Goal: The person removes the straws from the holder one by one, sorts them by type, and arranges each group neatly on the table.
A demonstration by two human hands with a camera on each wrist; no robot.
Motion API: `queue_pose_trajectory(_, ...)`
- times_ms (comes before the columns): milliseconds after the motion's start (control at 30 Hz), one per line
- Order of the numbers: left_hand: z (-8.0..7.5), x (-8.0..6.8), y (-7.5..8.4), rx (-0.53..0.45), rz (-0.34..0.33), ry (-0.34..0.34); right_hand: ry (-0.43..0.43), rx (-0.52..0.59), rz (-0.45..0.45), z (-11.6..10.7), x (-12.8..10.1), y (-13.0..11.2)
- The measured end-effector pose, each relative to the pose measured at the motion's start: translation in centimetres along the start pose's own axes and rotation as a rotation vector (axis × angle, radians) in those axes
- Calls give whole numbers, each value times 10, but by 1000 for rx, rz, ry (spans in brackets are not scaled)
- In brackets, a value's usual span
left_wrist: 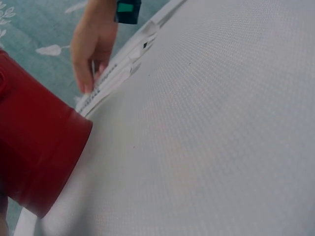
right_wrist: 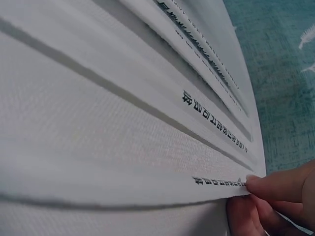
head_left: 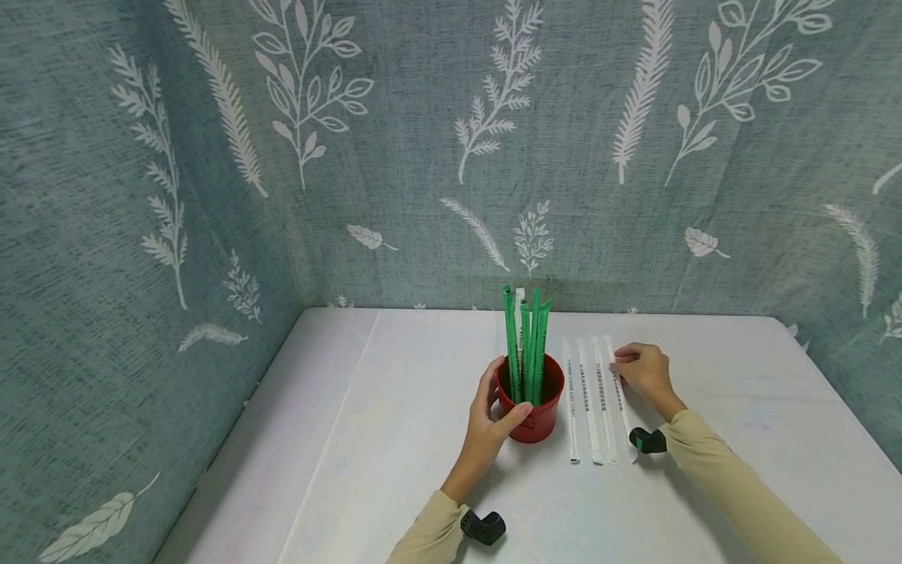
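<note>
My left hand (head_left: 486, 427) holds a small red bucket (head_left: 533, 424), its thumb on the front of the rim and its fingers round the left side. Several green wrapped straws (head_left: 539, 345) and one white one (head_left: 520, 294) stand upright in it. To the bucket's right, several white paper-wrapped straws (head_left: 583, 399) with dark print lie side by side on the table. My right hand (head_left: 650, 374) pinches the rightmost wrapped straw (right_wrist: 147, 194) near its far end between thumb and fingers. In the left wrist view the bucket (left_wrist: 39, 132) fills the left side.
The white-covered table (head_left: 395, 439) reaches back to a grey-green leaf-patterned curtain (head_left: 423, 157), which also hangs along the left side. Black wrist cameras (head_left: 483, 528) sit on both beige sleeves (head_left: 733, 486).
</note>
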State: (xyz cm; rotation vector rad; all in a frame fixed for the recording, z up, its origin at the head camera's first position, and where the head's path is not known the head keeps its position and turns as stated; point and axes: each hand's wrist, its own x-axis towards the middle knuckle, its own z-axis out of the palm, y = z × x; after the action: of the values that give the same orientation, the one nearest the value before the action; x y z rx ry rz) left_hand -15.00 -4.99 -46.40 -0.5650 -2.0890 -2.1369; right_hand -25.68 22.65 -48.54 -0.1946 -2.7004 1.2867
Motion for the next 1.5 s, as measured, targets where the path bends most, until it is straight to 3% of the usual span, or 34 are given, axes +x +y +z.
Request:
queue_pose_trajectory(233,2,1,-3,1,-5,-2,11,-64,-8,-2,-2,4)
queue_pose_trajectory(467,1,6,-35,15,25,27,-12,-47,-24,-7,-6,0)
queue_pose_trajectory(667,2,7,-41,25,47,28,-23,-42,-73,-15,-9,-8)
queue_pose_trajectory(900,2,6,-39,11,41,29,-57,-3,-119,-25,-14,-26)
queue_pose_trajectory(1167,-1,3,-35,6,15,44,-94,89,-107,-26,-25,-49)
queue_pose_trajectory(1400,0,1,1,8,-7,18,-82,139,-166,-28,-31,-66)
queue_pose_trajectory(1500,1,1,0,12,-10,13,-78,166,-193,-31,-34,-74)
